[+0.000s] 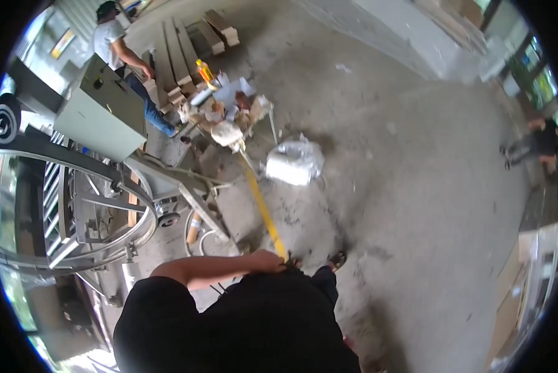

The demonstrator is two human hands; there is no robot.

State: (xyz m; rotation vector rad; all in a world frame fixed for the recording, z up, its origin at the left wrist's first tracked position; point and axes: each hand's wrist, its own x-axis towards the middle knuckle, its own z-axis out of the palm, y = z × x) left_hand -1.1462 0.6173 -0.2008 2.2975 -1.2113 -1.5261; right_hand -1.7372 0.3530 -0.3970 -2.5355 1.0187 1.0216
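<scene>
My left hand [267,260] is curled at my waist, at the near end of a long yellow strip [260,202], and seems to grip it. The strip runs away from me over the concrete floor to a heap of bags and papers [228,118]. My bare left forearm comes in from the left, across my black shirt. My right hand is out of sight. My foot in a sandal [337,258] shows just past my body.
A grey metal cabinet [101,112] and a round steel-framed machine [86,205] stand at the left. A person in a white shirt [114,43] bends by stacked planks [176,59]. A white sack [294,161] lies mid-floor. Another person [537,146] is at the right edge.
</scene>
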